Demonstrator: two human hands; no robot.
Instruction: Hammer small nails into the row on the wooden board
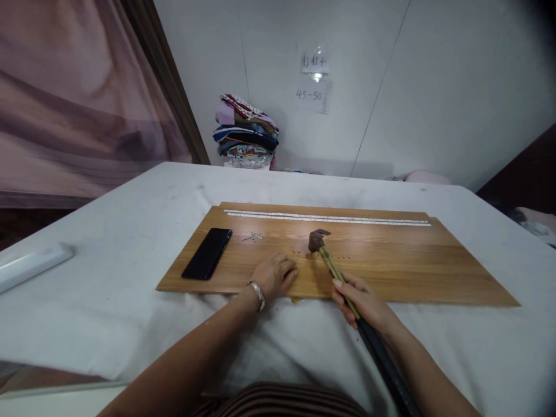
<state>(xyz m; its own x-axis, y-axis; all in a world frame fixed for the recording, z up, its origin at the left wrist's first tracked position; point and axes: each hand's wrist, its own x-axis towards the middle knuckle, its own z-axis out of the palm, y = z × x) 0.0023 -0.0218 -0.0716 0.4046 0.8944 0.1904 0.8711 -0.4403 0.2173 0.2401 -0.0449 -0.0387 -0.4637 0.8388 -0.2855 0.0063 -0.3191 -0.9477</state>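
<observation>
My right hand (358, 298) is wrapped round the handle of a claw hammer (333, 269), with the long dark grip running back under my forearm. The hammer's rusty head is at the wooden board (403, 260), beside a row of small dark dots, perhaps nail heads or holes. On the board's near part lies my left hand (273, 273), palm down, holding nothing that I can see, thumb slightly apart. Several loose nails (253, 237) lie in a small heap beyond it.
A black phone (207, 253) lies on the board's left end. White marked strips (325, 218) run along its far side. The board lies on a white-covered table (117, 243). A white roll (37, 263) is at far left; folded clothes (247, 130) are stacked by the wall.
</observation>
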